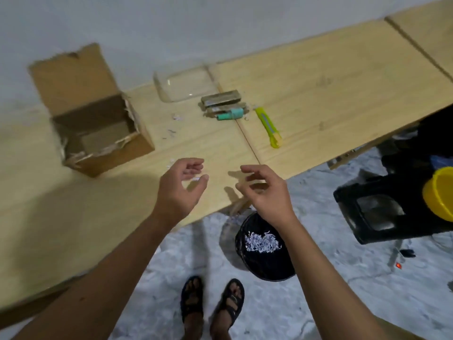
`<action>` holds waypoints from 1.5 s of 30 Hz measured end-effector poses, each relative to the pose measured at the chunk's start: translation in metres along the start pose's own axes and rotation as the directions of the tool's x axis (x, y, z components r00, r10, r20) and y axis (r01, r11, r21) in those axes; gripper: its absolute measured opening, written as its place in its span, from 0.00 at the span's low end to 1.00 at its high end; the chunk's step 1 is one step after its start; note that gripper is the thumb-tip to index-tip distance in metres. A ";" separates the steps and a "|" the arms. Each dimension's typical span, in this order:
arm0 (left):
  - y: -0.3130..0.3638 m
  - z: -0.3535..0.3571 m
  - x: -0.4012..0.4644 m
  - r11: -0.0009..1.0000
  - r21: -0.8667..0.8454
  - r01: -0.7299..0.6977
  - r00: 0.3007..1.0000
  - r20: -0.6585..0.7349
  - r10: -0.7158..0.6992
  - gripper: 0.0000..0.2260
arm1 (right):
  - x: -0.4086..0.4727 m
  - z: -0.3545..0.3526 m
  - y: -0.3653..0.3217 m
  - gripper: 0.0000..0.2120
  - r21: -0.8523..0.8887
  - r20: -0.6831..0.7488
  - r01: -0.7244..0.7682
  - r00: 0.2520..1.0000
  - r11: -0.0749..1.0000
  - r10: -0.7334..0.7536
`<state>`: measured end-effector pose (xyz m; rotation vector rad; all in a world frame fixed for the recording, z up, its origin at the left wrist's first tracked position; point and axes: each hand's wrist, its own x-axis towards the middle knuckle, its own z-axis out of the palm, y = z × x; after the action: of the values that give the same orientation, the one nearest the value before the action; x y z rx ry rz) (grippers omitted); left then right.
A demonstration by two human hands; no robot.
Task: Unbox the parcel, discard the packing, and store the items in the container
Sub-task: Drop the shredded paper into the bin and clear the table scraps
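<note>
An open cardboard box (98, 133) with torn tape edges stands on the wooden table (318, 89) at the left; nothing shows inside it. A clear plastic container (183, 84) sits further back near the wall. Beside it lie flat brown packets (221, 100) and a teal tube (231, 114). My left hand (182, 190) hovers over the table's front edge, fingers curled, a tiny white paper scrap at the fingertips. My right hand (266, 190) hovers next to it, fingers loosely apart and holding nothing.
A yellow-green utility knife (268, 127) lies right of the packets. A black bin (264, 246) with shredded paper stands on the floor below my right hand. A black stool (377, 209) and yellow bowl (441, 192) are at the right. Paper bits (171, 133) dot the table.
</note>
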<state>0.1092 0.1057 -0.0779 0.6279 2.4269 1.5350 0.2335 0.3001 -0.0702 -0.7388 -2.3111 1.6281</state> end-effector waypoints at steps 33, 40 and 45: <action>-0.086 -0.051 0.005 0.847 0.531 -0.034 0.997 -0.035 0.062 0.22 | 0.152 0.140 -0.038 0.10 -0.112 0.166 0.245 0.960 0.963 -0.225; -0.081 -0.050 0.007 0.850 0.526 -0.002 0.998 -0.052 0.034 0.22 | 0.184 0.146 -0.044 0.29 -0.263 0.263 0.333 0.928 0.905 -0.265; -0.082 -0.051 0.006 0.838 0.546 -0.020 0.998 -0.036 0.047 0.22 | 0.188 0.152 -0.045 0.38 -0.435 0.428 0.404 0.879 0.804 -0.210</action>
<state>0.0636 0.0366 -0.1288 0.7323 2.9187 0.8471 -0.0077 0.2614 -0.1035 -0.1036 -2.9902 1.0641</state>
